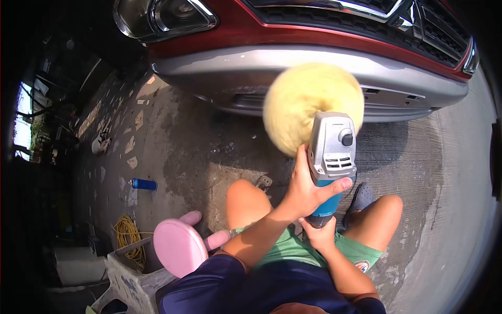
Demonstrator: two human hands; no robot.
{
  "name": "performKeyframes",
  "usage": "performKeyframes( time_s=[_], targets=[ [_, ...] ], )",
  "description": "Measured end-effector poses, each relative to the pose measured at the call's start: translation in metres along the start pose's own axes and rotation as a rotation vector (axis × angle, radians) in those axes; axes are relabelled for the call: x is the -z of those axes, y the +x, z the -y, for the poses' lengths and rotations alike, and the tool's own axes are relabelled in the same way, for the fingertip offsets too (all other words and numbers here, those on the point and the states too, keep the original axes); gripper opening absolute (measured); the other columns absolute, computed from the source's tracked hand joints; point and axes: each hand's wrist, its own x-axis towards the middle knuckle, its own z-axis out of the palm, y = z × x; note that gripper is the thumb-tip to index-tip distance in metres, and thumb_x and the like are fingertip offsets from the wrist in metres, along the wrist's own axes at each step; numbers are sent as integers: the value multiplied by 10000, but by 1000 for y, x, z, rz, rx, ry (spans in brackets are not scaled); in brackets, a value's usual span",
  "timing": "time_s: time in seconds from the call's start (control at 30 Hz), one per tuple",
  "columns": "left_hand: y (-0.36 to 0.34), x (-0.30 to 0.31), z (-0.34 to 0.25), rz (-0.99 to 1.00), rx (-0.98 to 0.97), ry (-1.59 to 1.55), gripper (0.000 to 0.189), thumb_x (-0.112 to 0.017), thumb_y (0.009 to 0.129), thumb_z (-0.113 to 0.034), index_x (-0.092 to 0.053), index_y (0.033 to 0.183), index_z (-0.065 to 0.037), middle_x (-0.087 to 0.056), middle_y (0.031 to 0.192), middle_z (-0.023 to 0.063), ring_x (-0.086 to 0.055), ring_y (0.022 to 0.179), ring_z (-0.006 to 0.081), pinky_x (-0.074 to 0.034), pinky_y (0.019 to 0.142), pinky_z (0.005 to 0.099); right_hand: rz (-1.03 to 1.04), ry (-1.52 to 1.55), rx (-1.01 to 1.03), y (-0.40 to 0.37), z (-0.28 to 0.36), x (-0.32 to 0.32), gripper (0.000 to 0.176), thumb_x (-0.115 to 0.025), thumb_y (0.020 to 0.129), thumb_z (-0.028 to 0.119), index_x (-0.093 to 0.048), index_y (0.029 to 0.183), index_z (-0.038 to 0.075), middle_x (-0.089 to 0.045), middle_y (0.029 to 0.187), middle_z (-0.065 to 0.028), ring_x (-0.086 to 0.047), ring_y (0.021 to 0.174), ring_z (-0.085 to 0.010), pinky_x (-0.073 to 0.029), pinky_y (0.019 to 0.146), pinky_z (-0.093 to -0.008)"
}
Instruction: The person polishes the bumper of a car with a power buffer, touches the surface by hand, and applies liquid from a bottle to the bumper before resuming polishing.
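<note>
While the yellow wool pad (308,104) blurs in front of the silver bumper (219,73) at upper centre of the frame, both hands grip the polisher (332,152) just below it. The left hand (306,191) wraps its grey-and-blue body; the right hand (320,234) is closed on the rear grip underneath. At lower left a pink pad (178,247) sits on a pale stand (128,282) — a yellow cord coil (127,235) and a blue can (144,183) lie beyond on the concrete.

Head view | left hand (306,191) clasps polisher (331,157) body | right hand (320,234) grips its rear handle | yellow wool pad (308,104) blurred, against silver bumper (219,68) | pink pad (178,247), blue bottle (144,184), yellow cord (128,234) at left.
</note>
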Motion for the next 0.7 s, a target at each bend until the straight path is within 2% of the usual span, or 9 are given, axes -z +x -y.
performKeyframes(
  time_s=[0.1,0.17,0.2,0.3,0.33,0.4,0.47,0.57,0.7],
  targets=[
    [0,8,28,-24,-40,-90,929,-962,810,-332,-390,1453,21,-645,1286,156,-654,1215,212,-530,1067,387,-43,-32,106,13,-18,-5,215,-869,866,88,-747,1009,-17,-775,897,-48,-712,790,-151,-583,760,-339],
    [-6,23,42,-77,-53,-154,950,-959,810,-327,-377,1477,20,-633,1300,155,-647,1219,208,-525,1073,387,9,-107,92,24,-31,-10,276,-887,846,155,-759,1031,-4,-795,904,-91,-756,815,-195,-598,774,-372],
    [-10,39,54,-104,-73,-111,995,-950,813,-349,-351,1526,2,-634,1338,181,-678,1195,244,-540,1049,396,30,-142,84,30,-37,-15,308,-896,836,189,-765,1043,2,-805,907,-113,-778,828,-217,-605,781,-388],
    [-23,94,60,-201,-38,-300,830,-914,831,-306,-469,1457,9,-678,1266,144,-684,1139,207,-560,1017,394,104,-313,208,54,-40,-41,380,-905,802,228,-758,1063,-5,-805,922,-194,-810,877,-325,-613,801,-430],
    [-25,119,74,-229,-40,-339,766,-901,834,-300,-524,1423,11,-694,1237,131,-688,1116,203,-565,1009,398,124,-343,182,63,-32,-54,409,-904,781,249,-754,1074,5,-788,967,-250,-797,961,-395,-614,833,-452],
    [-23,162,96,-381,-117,-488,716,-872,847,-377,-600,1384,11,-720,1217,142,-709,1118,260,-575,1022,427,137,-408,209,84,-25,-86,427,-892,763,228,-745,1115,34,-788,985,-244,-777,950,-431,-612,833,-487],
    [-18,203,95,-377,-162,-537,914,-818,857,-548,-518,1504,24,-702,1309,221,-700,1225,388,-579,1067,506,178,-633,337,114,-30,-112,393,-878,764,250,-664,993,14,-775,982,-251,-753,917,-474,-603,846,-543],
    [-10,237,92,-375,-181,-600,976,-774,857,-631,-496,1525,24,-668,1367,229,-666,1267,424,-560,1085,555,182,-756,349,127,-2,-135,392,-869,772,261,-637,975,19,-769,999,-256,-750,915,-477,-605,858,-543],
    [-4,222,100,-291,-167,-637,1037,-786,829,-647,-464,1554,22,-640,1405,226,-621,1330,432,-534,1125,557,149,-793,349,128,0,-116,381,-864,766,252,-625,954,23,-766,985,-244,-749,909,-470,-603,852,-545]
  ],
)
